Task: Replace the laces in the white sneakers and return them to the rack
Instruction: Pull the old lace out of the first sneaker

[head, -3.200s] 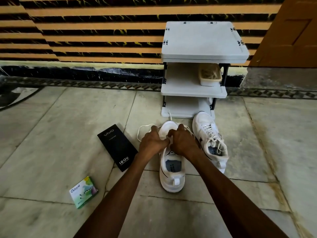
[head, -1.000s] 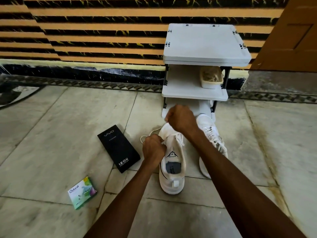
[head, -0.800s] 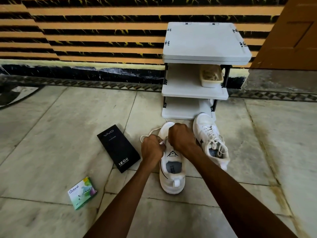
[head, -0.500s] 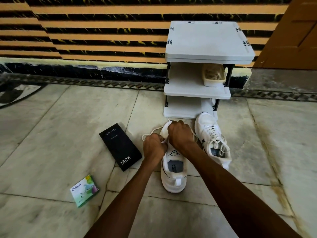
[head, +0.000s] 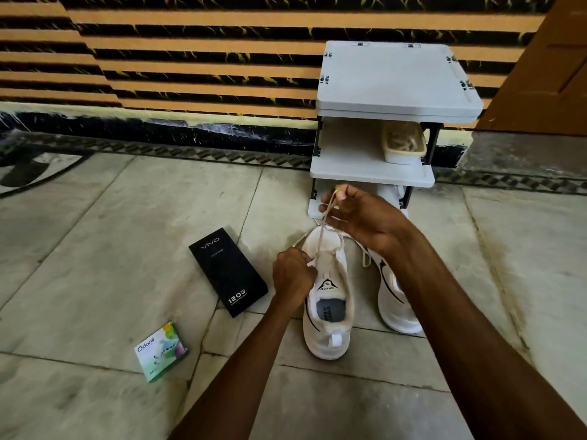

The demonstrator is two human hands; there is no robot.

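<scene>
White lace [head: 327, 217], drawn taut from the toe end of the near sneaker [head: 330, 325] up to the right hand [head: 362, 217]. Half a second earlier both hands sat low and close together over the front eyelets; the right hand has since risen and now hangs before the lowest shelf of the rack [head: 397, 77]. This suggests that one pass of the lace has just been pulled through and its slack taken up. Threading seems to be at an early stage, with the eyelets nearer the tongue still bare.

The right hand pinches the lace near its end between thumb and forefinger, the other fingers loosely bent. The left hand [head: 293, 274] is curled tight at the shoe's left eyelet row, where a short run of lace leaves the fist; whether it also grips the upper cannot be made out.

The near sneaker stands on the floor [head: 95, 217], toe toward the rack. The second sneaker [head: 394, 300] lies just beside it, apparently already laced. Neither is yet on a shelf. A black box [head: 228, 271] lies to the left.
</scene>
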